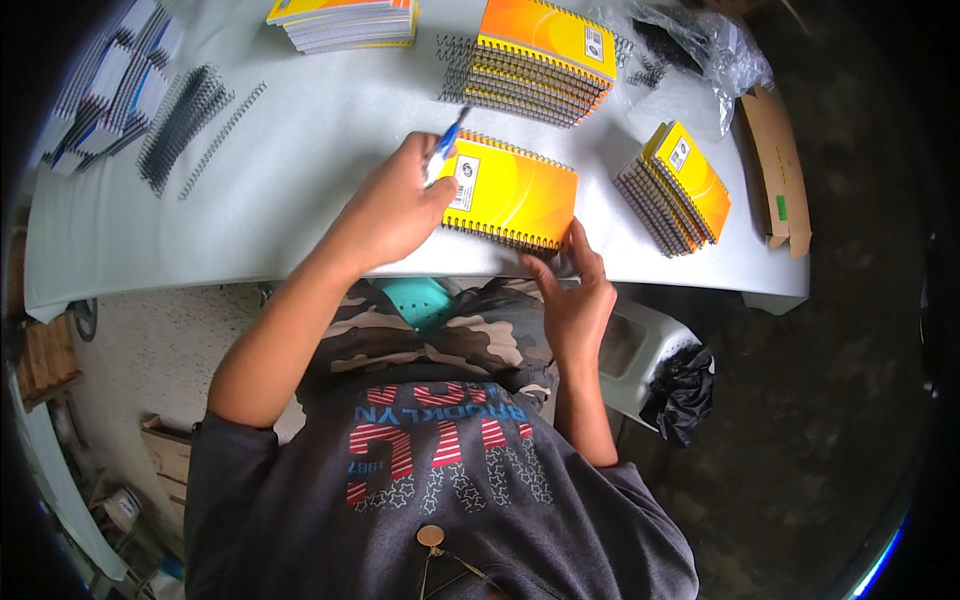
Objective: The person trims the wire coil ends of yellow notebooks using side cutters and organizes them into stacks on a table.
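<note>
A small stack of spiral notebooks with a yellow and orange cover lies near the table's front edge. Black coils run along both its far and near long sides. My left hand is closed around a slim blue-and-white tool with a dark tip pointing away from me; its exact kind is unclear. The thumb of that hand rests by the cover's left end. At the near right corner, my right hand grips the notebooks with thumb and fingers.
A taller notebook stack stands behind, another stack to the right. Loose black coils and white-edged books lie at left. Unbound yellow books sit at the back. Clear plastic and a cardboard box occupy the right side.
</note>
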Demonstrator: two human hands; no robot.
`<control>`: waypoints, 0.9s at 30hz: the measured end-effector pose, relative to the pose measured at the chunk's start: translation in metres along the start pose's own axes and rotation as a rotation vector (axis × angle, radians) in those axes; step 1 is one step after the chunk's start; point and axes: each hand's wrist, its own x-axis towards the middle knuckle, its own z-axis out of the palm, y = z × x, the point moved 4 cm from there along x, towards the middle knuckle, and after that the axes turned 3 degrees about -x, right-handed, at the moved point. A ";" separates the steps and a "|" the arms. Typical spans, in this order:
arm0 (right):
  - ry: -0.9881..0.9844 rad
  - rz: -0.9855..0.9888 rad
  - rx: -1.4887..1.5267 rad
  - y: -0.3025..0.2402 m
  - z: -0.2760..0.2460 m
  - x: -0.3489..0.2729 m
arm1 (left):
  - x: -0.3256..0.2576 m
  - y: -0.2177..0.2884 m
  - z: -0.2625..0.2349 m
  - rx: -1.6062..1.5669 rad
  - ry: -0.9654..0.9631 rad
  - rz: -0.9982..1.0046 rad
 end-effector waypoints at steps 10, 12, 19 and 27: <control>-0.041 -0.048 -0.120 -0.013 0.002 -0.016 | 0.021 0.030 0.004 0.330 -0.170 -0.030; 0.006 -0.133 -0.142 -0.015 -0.003 -0.015 | 0.021 0.030 -0.007 0.318 -0.072 0.023; -0.001 -0.619 -0.175 -0.069 -0.011 0.030 | -0.041 0.006 -0.038 -0.627 -0.011 -0.146; -0.741 -0.862 -0.254 -0.124 0.077 0.080 | -0.095 -0.028 0.013 -1.330 -0.276 -0.572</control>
